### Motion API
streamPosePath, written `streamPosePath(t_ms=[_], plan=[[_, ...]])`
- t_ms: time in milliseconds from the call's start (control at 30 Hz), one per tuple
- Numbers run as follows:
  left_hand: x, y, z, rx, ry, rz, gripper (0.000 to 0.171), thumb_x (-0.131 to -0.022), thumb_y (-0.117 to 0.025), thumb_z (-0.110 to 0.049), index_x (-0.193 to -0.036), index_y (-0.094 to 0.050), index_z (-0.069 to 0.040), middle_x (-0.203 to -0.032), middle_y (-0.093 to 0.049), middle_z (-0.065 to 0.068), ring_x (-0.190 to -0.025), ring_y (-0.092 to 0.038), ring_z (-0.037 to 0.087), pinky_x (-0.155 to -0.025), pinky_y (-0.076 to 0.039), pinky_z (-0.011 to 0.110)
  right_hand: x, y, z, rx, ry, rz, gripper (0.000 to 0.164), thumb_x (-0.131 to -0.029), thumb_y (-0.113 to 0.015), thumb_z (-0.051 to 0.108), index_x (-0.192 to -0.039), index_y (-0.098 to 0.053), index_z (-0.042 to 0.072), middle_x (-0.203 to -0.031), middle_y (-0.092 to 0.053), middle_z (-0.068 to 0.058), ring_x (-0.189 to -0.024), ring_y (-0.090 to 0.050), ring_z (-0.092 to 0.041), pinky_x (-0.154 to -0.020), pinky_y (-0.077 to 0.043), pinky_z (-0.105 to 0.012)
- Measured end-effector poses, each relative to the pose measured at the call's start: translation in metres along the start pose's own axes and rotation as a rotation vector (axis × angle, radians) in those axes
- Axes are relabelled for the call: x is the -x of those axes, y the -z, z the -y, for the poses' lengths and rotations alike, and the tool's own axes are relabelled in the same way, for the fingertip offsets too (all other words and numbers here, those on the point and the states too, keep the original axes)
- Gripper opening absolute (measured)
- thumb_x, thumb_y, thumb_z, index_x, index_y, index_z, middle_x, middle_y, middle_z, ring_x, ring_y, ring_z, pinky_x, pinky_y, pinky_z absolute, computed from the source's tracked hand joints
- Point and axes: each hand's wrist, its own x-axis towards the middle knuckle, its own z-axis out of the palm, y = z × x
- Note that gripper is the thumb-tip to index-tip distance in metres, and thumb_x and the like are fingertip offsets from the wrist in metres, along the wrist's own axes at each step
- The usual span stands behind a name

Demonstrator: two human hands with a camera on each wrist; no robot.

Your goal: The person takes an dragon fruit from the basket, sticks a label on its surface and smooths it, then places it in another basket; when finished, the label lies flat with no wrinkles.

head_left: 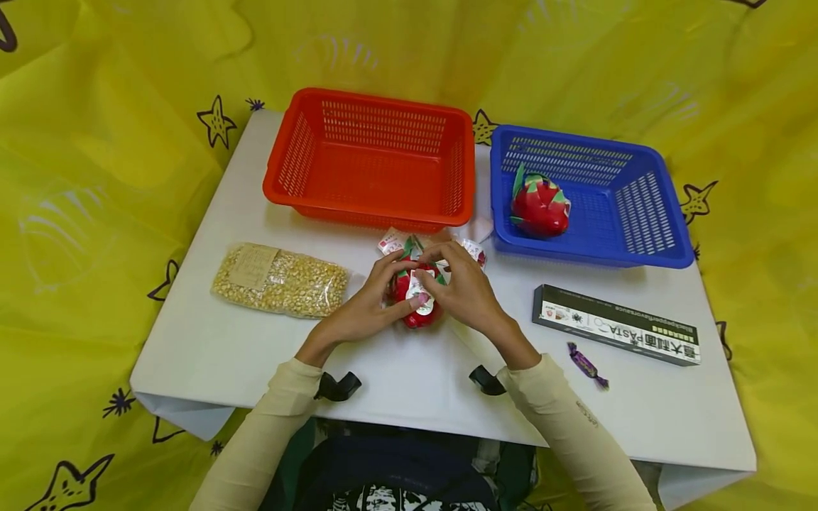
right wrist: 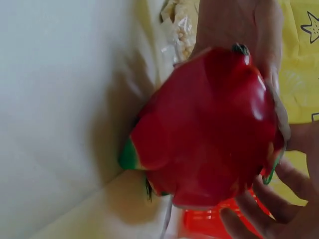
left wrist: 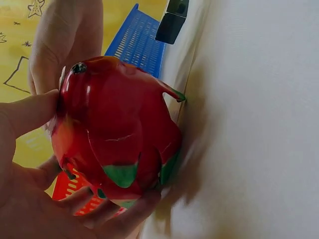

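Observation:
A red dragon fruit (head_left: 418, 319) with green-tipped scales is between my two hands above the table, low over the cloth. A pale oval label (head_left: 414, 284) lies on its upper side. My left hand (head_left: 367, 305) holds the fruit from the left, fingers curved along its side and thumb at the label. From the right, my right hand (head_left: 465, 289) grips it, with fingers bent over the leafy end and thumb on the label. The fruit (left wrist: 119, 124) fills the left wrist view's middle. In the right wrist view the label's edge (right wrist: 281, 117) lifts slightly at the fruit's side.
Behind stand a red basket (head_left: 367, 209) and a blue basket (head_left: 594, 255); another dragon fruit (head_left: 540, 209) lies in the blue one. A bag of corn kernels (head_left: 300, 284) lies left. At right are a pasta box (head_left: 616, 326) and a purple wrapped candy (head_left: 586, 365). Printed packaging (head_left: 391, 241) lies behind my hands.

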Motion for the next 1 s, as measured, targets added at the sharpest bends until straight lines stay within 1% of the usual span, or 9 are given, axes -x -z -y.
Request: streamPosePath(t_ms=[133,267,433,567,633,733,800,867,1000], plan=[[-0.003,-0.004,-0.001,0.004,-0.004,-0.027,0.057,-0.108,-0.062,-0.029,-0.157,-0.038,-0.014,-0.174,-0.007,0.015,-0.162,-0.010,0.038,-0.125,-0.023,0.066,0.009,-0.003,0.000,0.006,0.007,-0.101,0.016,-0.097,-0.077,0.013,-0.109,-0.068,0.007,-0.125,-0.067,-0.011,-0.120,-0.063,-0.029,-0.095,-0.057,-0.051],[-0.011,-0.011,-0.004,-0.001,0.044,-0.123,0.044,-0.110,-0.055,-0.032,-0.148,-0.044,-0.011,-0.166,-0.018,0.016,-0.155,-0.027,0.040,-0.124,-0.028,0.062,0.025,-0.004,0.001,0.083,0.058,-0.139,0.017,-0.096,-0.080,0.020,-0.110,-0.077,0.010,-0.133,-0.068,-0.008,-0.129,-0.059,-0.028,-0.096,-0.057,-0.053],[-0.022,-0.020,-0.010,-0.027,0.161,-0.284,0.036,-0.105,-0.054,-0.038,-0.135,-0.053,-0.016,-0.155,-0.031,0.011,-0.136,-0.051,0.039,-0.109,-0.043,0.060,0.038,-0.005,-0.005,0.171,0.094,-0.136,0.036,-0.093,-0.084,0.028,-0.126,-0.079,0.014,-0.138,-0.068,-0.005,-0.130,-0.059,-0.026,-0.094,-0.059,-0.049],[-0.027,-0.023,-0.012,-0.019,0.201,-0.339,0.029,-0.103,-0.054,-0.035,-0.127,-0.058,-0.018,-0.148,-0.037,0.010,-0.122,-0.054,0.033,-0.093,-0.044,0.054,0.040,-0.005,-0.011,0.220,0.124,-0.139,0.041,-0.091,-0.086,0.031,-0.129,-0.078,0.015,-0.141,-0.068,-0.004,-0.130,-0.059,-0.025,-0.088,-0.061,-0.046],[-0.027,-0.023,-0.012,-0.015,0.200,-0.340,0.028,-0.104,-0.054,-0.035,-0.126,-0.058,-0.018,-0.144,-0.037,0.010,-0.116,-0.052,0.032,-0.089,-0.041,0.052,0.041,-0.005,-0.013,0.243,0.141,-0.141,0.043,-0.091,-0.086,0.032,-0.130,-0.078,0.015,-0.141,-0.068,-0.005,-0.130,-0.059,-0.025,-0.086,-0.062,-0.045],[-0.025,-0.020,-0.008,0.009,0.152,-0.306,0.029,-0.108,-0.053,-0.035,-0.129,-0.057,-0.015,-0.144,-0.036,0.013,-0.118,-0.048,0.031,-0.093,-0.041,0.052,0.040,-0.005,-0.015,0.254,0.148,-0.137,0.047,-0.091,-0.086,0.033,-0.133,-0.076,0.015,-0.142,-0.068,-0.006,-0.131,-0.059,-0.025,-0.087,-0.062,-0.046],[-0.022,-0.016,-0.004,0.035,0.104,-0.252,0.032,-0.111,-0.052,-0.034,-0.135,-0.054,-0.013,-0.150,-0.034,0.016,-0.129,-0.045,0.033,-0.105,-0.040,0.054,0.041,-0.005,-0.016,0.246,0.143,-0.123,0.051,-0.092,-0.085,0.034,-0.138,-0.073,0.016,-0.144,-0.066,-0.006,-0.133,-0.058,-0.026,-0.090,-0.061,-0.048],[-0.017,-0.012,0.001,0.055,0.058,-0.183,0.036,-0.112,-0.054,-0.031,-0.142,-0.051,-0.012,-0.160,-0.029,0.018,-0.145,-0.036,0.034,-0.118,-0.035,0.058,0.042,-0.003,-0.017,0.212,0.137,-0.110,0.053,-0.092,-0.085,0.034,-0.141,-0.071,0.017,-0.147,-0.064,-0.006,-0.135,-0.058,-0.026,-0.094,-0.060,-0.052],[-0.007,-0.004,0.007,0.038,-0.005,-0.077,0.051,-0.110,-0.059,-0.026,-0.156,-0.041,-0.014,-0.174,-0.012,0.017,-0.161,-0.013,0.039,-0.124,-0.026,0.066,0.045,-0.001,-0.023,0.135,0.145,-0.079,0.051,-0.092,-0.085,0.030,-0.139,-0.071,0.018,-0.151,-0.060,-0.006,-0.140,-0.054,-0.028,-0.100,-0.057,-0.057]])
